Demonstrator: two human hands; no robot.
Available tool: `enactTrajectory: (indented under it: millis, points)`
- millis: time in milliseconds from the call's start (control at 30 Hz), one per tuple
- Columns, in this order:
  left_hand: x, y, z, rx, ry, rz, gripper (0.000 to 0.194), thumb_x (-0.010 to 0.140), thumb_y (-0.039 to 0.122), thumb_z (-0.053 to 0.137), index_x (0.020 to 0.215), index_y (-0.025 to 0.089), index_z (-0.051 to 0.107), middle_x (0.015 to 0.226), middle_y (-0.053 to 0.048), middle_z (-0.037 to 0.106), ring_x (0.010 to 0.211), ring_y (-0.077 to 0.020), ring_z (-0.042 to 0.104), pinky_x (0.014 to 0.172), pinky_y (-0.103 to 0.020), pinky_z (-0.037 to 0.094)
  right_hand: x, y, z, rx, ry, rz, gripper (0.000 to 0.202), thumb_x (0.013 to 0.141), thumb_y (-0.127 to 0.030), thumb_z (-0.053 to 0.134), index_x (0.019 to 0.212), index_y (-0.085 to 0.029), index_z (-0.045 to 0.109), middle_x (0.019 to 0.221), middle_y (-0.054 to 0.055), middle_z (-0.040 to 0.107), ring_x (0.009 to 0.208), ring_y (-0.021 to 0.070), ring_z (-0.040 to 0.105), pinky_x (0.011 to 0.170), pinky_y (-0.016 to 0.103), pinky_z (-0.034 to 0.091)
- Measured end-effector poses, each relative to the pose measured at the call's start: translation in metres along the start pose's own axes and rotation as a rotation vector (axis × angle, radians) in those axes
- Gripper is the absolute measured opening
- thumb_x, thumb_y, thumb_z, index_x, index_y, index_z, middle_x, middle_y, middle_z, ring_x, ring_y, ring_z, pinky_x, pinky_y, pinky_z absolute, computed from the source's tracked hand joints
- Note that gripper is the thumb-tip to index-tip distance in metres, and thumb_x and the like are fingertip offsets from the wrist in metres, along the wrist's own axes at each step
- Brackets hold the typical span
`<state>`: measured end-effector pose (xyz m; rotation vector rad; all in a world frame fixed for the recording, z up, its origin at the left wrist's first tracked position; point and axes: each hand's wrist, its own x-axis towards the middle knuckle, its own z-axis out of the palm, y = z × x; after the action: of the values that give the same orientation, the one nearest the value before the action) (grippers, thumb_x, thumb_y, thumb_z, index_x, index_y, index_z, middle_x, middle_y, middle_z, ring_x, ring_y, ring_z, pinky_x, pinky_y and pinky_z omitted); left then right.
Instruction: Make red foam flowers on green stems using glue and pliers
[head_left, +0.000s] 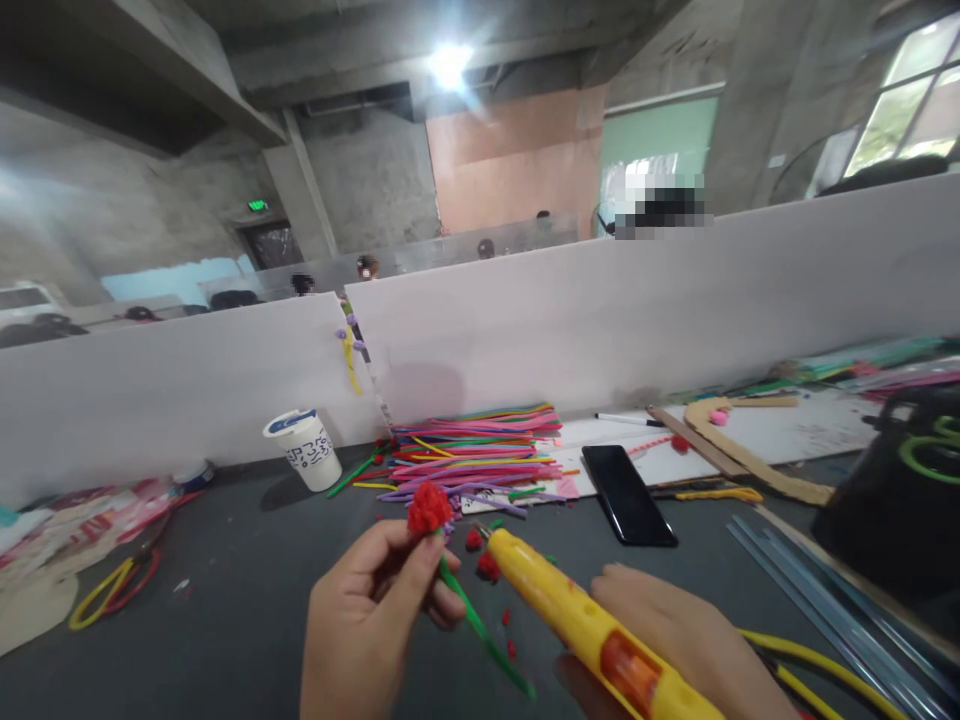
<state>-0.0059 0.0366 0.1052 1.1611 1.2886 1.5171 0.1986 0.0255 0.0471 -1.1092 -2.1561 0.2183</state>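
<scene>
Between the thumb and fingers of my left hand [382,610] is a red fuzzy flower [430,508] with a green stem [480,632] slanting down to the right. My right hand [660,625] is wrapped round a yellow glue gun [570,610], whose metal tip points up-left toward the flower, a small gap apart from it. Small red fuzzy pieces [487,567] lie on the dark table beneath, between my hands. Beyond them is a pile of colourful pipe cleaners [472,450].
A paper cup [304,450] stands behind on the left, with yellow-and-red scissors [112,595] nearer. A black phone [628,495], clear sticks [840,610], a black bag [892,500] and a yellow-handled tool [817,665] are on the right. A white partition [562,320] runs behind.
</scene>
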Motion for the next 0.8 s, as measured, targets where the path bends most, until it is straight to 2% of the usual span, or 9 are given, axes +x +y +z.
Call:
enactTrajectory:
  millis: [100, 167, 267, 333, 400, 467, 533, 667, 800]
  points:
    - [0.006, 0.004, -0.007, -0.164, -0.021, -0.064, 0.019, 0.064, 0.032, 0.085, 0.061, 0.017, 0.074, 0.054, 0.000, 0.073, 0.035, -0.0065, 0.056, 0.039, -0.013, 0.045, 0.017, -0.010, -0.008, -0.003, -0.351, 0.233, 0.010, 0.087, -0.021, 0.056, 0.076, -0.022, 0.054, 0.076, 0.001, 0.063, 0.060, 0.0130, 0.055, 0.053, 0.024, 0.036]
    - [0.008, 0.006, -0.011, -0.297, -0.069, -0.171, 0.024, 0.056, 0.033, 0.091, 0.061, 0.016, 0.074, 0.052, 0.002, 0.070, 0.030, -0.0039, 0.052, 0.032, -0.010, 0.037, 0.023, -0.016, 0.004, 0.004, -0.451, 0.264, 0.004, 0.082, -0.019, 0.060, 0.085, -0.020, 0.059, 0.085, 0.002, 0.066, 0.066, 0.0146, 0.059, 0.056, 0.024, 0.039]
    - [0.008, 0.008, -0.016, -0.365, -0.134, -0.252, 0.027, 0.057, 0.034, 0.091, 0.063, 0.014, 0.074, 0.052, 0.002, 0.070, 0.025, 0.0006, 0.045, 0.030, -0.007, 0.034, 0.021, -0.022, 0.048, 0.004, -0.590, 0.252, 0.021, 0.075, -0.024, 0.070, 0.094, -0.017, 0.064, 0.101, 0.007, 0.066, 0.081, 0.0188, 0.064, 0.067, 0.027, 0.046]
    - [0.007, 0.008, -0.018, -0.386, -0.182, -0.288, 0.027, 0.057, 0.033, 0.091, 0.064, 0.014, 0.075, 0.052, 0.002, 0.069, 0.024, 0.0010, 0.045, 0.029, -0.005, 0.033, 0.016, -0.026, 0.082, -0.014, -0.701, 0.227, 0.029, 0.077, -0.030, 0.074, 0.100, -0.015, 0.064, 0.108, 0.008, 0.065, 0.089, 0.0200, 0.064, 0.076, 0.033, 0.051]
    - [0.005, 0.008, -0.018, -0.389, -0.188, -0.314, 0.026, 0.057, 0.033, 0.091, 0.064, 0.014, 0.075, 0.051, 0.002, 0.068, 0.025, 0.0009, 0.046, 0.029, -0.005, 0.033, 0.010, -0.029, 0.107, -0.040, -0.793, 0.204, 0.031, 0.087, -0.039, 0.068, 0.106, -0.015, 0.063, 0.111, 0.007, 0.064, 0.095, 0.0211, 0.063, 0.081, 0.041, 0.053]
    - [0.005, 0.009, -0.017, -0.394, -0.202, -0.324, 0.025, 0.058, 0.032, 0.091, 0.062, 0.014, 0.074, 0.053, 0.002, 0.069, 0.025, 0.0012, 0.046, 0.029, -0.005, 0.034, 0.008, -0.027, 0.115, -0.052, -0.815, 0.180, 0.031, 0.091, -0.040, 0.063, 0.111, -0.016, 0.062, 0.115, 0.007, 0.063, 0.101, 0.0224, 0.062, 0.086, 0.044, 0.052]
    - [0.007, 0.009, -0.016, -0.405, -0.227, -0.308, 0.024, 0.059, 0.030, 0.091, 0.060, 0.014, 0.072, 0.054, 0.002, 0.069, 0.025, 0.0014, 0.046, 0.028, -0.005, 0.033, 0.012, -0.017, 0.107, -0.062, -0.775, 0.166, 0.030, 0.093, -0.039, 0.061, 0.114, -0.017, 0.062, 0.118, 0.008, 0.063, 0.103, 0.0225, 0.062, 0.087, 0.045, 0.052]
    - [0.014, 0.005, -0.014, -0.414, -0.238, -0.300, 0.023, 0.060, 0.030, 0.090, 0.061, 0.013, 0.074, 0.054, 0.001, 0.069, 0.027, 0.0010, 0.047, 0.030, -0.005, 0.035, 0.029, 0.023, 0.078, -0.138, -0.620, 0.218, 0.030, 0.095, -0.035, 0.059, 0.120, -0.019, 0.059, 0.123, 0.009, 0.060, 0.104, 0.0222, 0.062, 0.088, 0.044, 0.053]
    - [0.020, -0.006, -0.009, -0.428, -0.272, -0.327, 0.021, 0.062, 0.028, 0.089, 0.067, 0.012, 0.076, 0.056, -0.001, 0.071, 0.029, 0.0010, 0.048, 0.033, -0.006, 0.039, 0.034, 0.053, 0.083, -0.112, -0.591, 0.198, 0.030, 0.095, -0.035, 0.059, 0.120, -0.019, 0.059, 0.123, 0.008, 0.061, 0.103, 0.0219, 0.063, 0.086, 0.044, 0.054]
